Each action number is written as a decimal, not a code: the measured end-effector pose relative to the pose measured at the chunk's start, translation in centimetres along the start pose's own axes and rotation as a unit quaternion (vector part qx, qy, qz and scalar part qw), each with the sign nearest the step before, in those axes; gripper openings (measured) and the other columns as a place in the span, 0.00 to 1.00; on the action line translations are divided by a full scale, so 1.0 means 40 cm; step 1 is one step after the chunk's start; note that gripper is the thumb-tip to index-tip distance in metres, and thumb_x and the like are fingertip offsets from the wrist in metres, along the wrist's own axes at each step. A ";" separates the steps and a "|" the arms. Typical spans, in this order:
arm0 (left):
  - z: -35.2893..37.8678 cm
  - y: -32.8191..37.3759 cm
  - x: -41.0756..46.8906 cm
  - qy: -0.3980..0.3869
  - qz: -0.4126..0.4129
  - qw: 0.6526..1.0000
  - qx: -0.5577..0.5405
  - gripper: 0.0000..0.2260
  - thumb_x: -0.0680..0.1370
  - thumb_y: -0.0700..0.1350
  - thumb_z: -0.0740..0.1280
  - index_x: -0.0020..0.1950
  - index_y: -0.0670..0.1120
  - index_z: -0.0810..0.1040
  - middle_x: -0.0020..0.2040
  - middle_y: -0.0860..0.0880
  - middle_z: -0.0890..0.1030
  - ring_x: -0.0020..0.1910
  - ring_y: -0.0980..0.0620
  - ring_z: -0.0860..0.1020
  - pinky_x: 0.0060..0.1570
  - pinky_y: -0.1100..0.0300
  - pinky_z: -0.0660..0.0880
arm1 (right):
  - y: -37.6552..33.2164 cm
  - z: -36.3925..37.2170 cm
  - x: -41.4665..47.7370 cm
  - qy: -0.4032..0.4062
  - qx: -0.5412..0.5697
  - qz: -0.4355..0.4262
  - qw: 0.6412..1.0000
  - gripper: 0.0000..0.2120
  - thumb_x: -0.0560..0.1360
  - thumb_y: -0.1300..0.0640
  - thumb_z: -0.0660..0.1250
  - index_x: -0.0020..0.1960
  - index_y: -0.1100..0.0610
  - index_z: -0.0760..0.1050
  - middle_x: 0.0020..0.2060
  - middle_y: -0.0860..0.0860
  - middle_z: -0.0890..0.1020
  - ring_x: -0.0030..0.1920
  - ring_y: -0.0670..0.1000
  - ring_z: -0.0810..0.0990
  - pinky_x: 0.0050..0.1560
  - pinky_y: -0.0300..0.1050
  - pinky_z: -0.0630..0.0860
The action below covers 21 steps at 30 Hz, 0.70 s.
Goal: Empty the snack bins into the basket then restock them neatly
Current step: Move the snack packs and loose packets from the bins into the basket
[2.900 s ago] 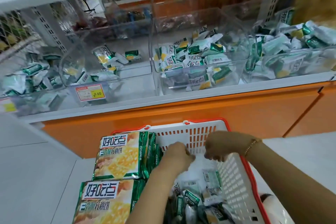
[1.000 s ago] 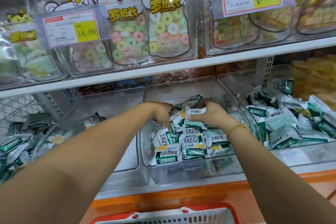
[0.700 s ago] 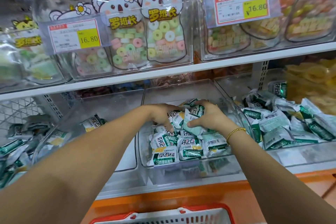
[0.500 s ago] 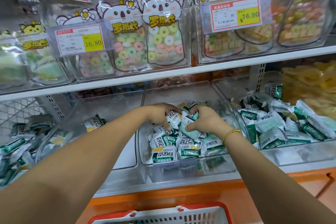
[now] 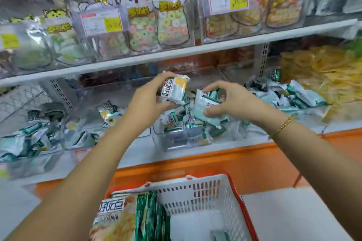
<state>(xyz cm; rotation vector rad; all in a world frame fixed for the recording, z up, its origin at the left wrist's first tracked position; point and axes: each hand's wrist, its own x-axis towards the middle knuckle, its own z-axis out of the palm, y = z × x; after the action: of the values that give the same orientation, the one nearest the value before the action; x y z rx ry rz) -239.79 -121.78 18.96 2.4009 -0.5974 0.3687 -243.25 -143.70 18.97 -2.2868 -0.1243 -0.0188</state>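
My left hand (image 5: 146,100) grips a small white, green and yellow snack packet (image 5: 174,90) above the middle clear bin (image 5: 172,141). My right hand (image 5: 233,101) holds a pale green packet (image 5: 203,107) beside it, over the same bin. That bin holds several more packets (image 5: 186,123). Below, the white basket with a red rim (image 5: 197,191) stands on the floor, with large green cookie bags (image 5: 125,217) at its left side.
A nearly bare clear bin (image 5: 94,123) sits left of the middle one, and fuller bins of packets lie at far left (image 5: 23,139) and right (image 5: 290,96). An upper white shelf (image 5: 176,53) with candy bags and price tags overhangs the bins. An orange base (image 5: 225,162) runs below.
Both hands were down in the middle bin's pile; now they have lifted, each holding a packet. The view has tilted down, showing more of the basket.
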 end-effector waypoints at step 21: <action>0.632 -0.226 -0.608 -0.261 -0.372 0.889 -0.050 0.24 0.75 0.30 0.59 0.68 0.49 0.67 0.48 0.43 0.78 0.38 0.51 0.73 0.32 0.62 0.69 | 0.522 0.669 -0.320 -0.220 -0.228 0.209 0.925 0.17 0.76 0.62 0.63 0.63 0.65 0.68 0.62 0.62 0.70 0.60 0.59 0.73 0.57 0.46 0.71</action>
<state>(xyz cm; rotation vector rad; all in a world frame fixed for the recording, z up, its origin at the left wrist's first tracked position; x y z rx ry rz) -253.31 -123.65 -14.60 2.4079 0.1266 -0.6363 -254.71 -138.33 -15.03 -2.6995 0.1556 0.7649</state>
